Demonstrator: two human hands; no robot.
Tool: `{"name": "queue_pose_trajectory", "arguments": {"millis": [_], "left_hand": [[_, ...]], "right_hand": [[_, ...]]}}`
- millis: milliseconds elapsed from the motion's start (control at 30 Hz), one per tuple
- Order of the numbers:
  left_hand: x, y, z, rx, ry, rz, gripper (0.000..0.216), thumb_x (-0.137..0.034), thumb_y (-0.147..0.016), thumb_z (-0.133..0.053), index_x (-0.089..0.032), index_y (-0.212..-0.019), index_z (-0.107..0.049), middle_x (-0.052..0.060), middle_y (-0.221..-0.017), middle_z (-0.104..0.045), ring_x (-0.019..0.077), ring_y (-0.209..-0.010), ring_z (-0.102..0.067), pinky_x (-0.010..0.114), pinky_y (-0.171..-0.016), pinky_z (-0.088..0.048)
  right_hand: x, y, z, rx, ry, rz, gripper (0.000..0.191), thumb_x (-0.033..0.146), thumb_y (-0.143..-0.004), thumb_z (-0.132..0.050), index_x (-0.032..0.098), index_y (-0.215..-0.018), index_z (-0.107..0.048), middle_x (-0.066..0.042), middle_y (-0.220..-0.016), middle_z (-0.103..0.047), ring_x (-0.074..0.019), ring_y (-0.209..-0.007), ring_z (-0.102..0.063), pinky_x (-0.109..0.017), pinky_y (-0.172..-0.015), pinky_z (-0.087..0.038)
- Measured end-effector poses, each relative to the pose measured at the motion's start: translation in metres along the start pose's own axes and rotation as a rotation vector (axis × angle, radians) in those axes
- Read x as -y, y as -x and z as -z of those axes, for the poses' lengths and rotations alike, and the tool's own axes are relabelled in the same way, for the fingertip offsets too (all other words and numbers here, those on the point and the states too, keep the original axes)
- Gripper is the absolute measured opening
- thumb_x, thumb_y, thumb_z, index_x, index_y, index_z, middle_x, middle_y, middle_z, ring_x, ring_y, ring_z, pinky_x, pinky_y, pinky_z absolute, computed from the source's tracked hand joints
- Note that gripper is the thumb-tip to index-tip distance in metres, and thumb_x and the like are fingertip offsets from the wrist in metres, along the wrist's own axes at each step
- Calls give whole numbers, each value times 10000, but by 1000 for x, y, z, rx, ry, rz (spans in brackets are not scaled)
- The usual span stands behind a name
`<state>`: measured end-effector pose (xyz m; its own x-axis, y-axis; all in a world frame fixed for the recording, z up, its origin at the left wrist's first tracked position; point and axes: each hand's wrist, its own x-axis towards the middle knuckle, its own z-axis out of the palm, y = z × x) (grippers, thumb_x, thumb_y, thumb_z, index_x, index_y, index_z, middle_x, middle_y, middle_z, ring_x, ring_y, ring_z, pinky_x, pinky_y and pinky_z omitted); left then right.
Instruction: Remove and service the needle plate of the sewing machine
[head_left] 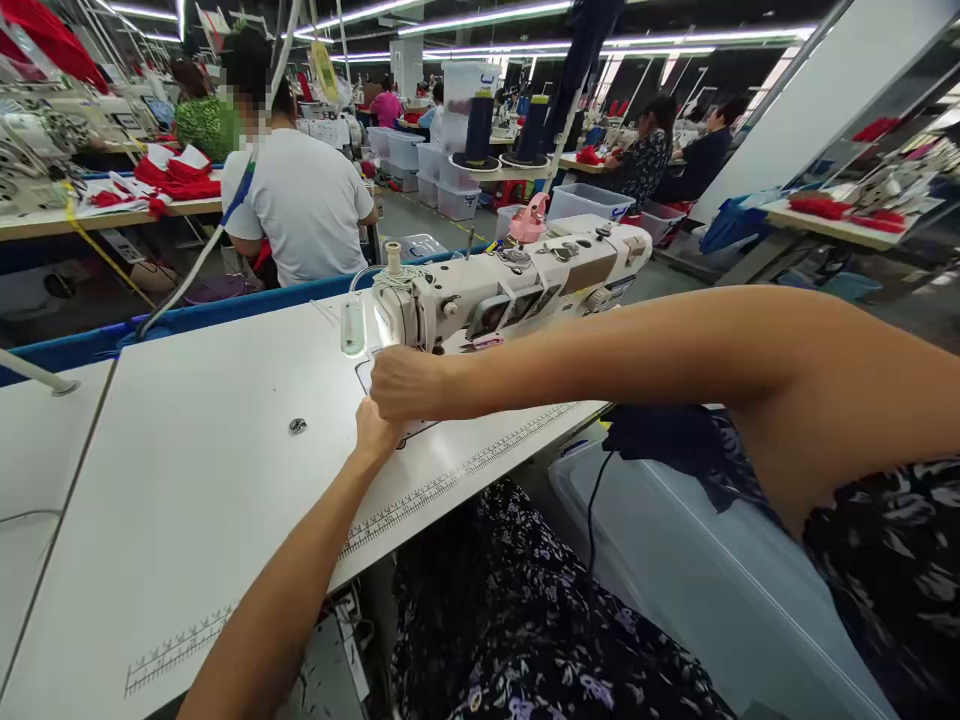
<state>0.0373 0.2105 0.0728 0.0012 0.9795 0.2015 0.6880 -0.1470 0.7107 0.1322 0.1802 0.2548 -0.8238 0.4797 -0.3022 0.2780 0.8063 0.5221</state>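
A white sewing machine [517, 280] stands on a white table [195, 480]. My right hand [401, 383] reaches across to the needle area under the machine's head, its fingers curled together. My left hand [375, 430] lies just below it on the table, mostly covered by the right hand, so its fingers do not show. What either hand holds is hidden. A thread cone [393, 260] stands on top of the machine at its left end.
A printed ruler strip [450, 480] runs along the table's front edge. A small metal disc [298, 426] sits in the tabletop. A pale plastic bin [712, 580] with dark cloth stands at my right. A person in a white shirt [300, 200] sits ahead, with other workers beyond.
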Motion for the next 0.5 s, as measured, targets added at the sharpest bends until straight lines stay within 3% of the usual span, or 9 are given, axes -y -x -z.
{"name": "queue_pose_trajectory", "arguments": {"millis": [100, 267, 400, 500], "left_hand": [[-1, -3, -1, -32, -58, 8, 257, -150, -678, -558, -221, -514, -374, 5, -540, -474, 164, -570, -454, 306, -571, -280], [-3, -5, -1, -75, -104, -10, 346, -155, -668, -553, -218, -487, -265, -17, -471, -382, 141, -534, -381, 301, -555, -245], [0, -2, -2, -115, -101, -48, 328, -174, -665, -561, -222, -483, -293, -17, -463, -387, 142, -531, -375, 301, -547, -243], [2, -2, -5, -155, -88, -86, 293, -167, -660, -561, -223, -493, -326, -17, -476, -411, 146, -547, -390, 302, -557, -267]], "right_hand": [[-6, 11, 8, 19, -19, -28, 151, 23, -868, -582, 130, -846, -687, -66, -868, -705, -163, -848, -618, -313, -739, -450], [-18, 16, -6, -67, -56, -21, 171, 33, -872, -591, 153, -932, -696, -68, -912, -689, -151, -855, -592, -310, -749, -426], [-14, 19, -15, -85, -87, 29, 238, 29, -876, -573, 177, -1016, -696, -60, -986, -685, -143, -821, -589, -290, -683, -412], [-12, 21, -11, -52, -109, -18, 211, 25, -847, -607, 162, -971, -709, -48, -885, -680, -138, -804, -588, -279, -681, -420]]}}
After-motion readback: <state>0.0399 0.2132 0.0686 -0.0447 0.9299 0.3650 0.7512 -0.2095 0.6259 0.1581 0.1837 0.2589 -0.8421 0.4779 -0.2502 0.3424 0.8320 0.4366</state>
